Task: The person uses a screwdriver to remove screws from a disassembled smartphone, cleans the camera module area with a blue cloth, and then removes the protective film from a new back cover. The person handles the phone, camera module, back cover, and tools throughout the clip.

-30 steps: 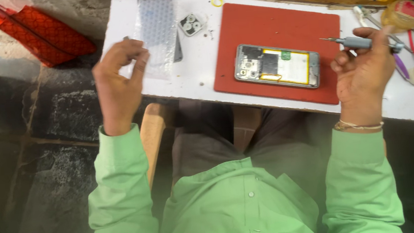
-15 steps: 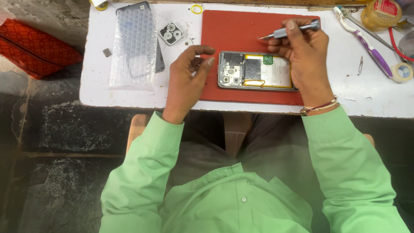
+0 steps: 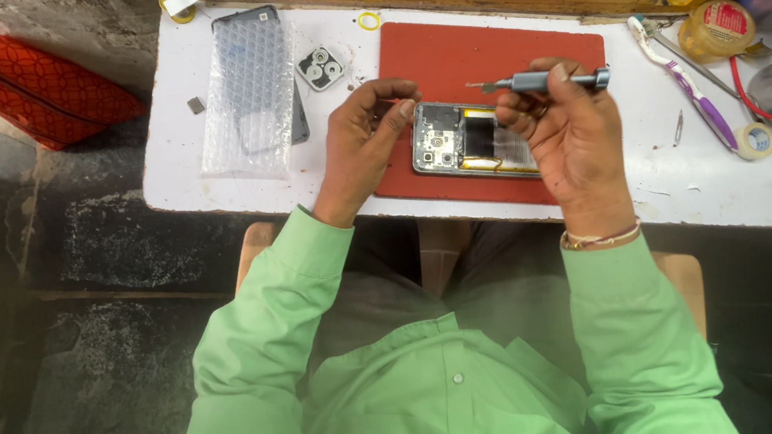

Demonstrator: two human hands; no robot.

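Opened smartphone (image 3: pixel 471 141), back cover off and internals exposed, is steadied on the red mat (image 3: pixel 492 49) by pinched left-hand (image 3: pixel 363 144) fingertips, while a grey precision screwdriver (image 3: pixel 542 81) is gripped above it in the closed right hand (image 3: pixel 569 131); reassembly not yet done.

Left hand (image 3: pixel 363 140) fingers curled downward, right hand (image 3: pixel 565 131) closed in a grip, both forearms extended

Clear bubble-wrap pouch (image 3: pixel 250 94) over a dark phone panel, left of the left hand (image 3: pixel 363 144), yellow round jar with red label (image 3: pixel 716 28), far right of the right hand (image 3: pixel 565 131), red patterned packet (image 3: pixel 30 85) beyond the worktop's (image 3: pixel 186 169) left edge
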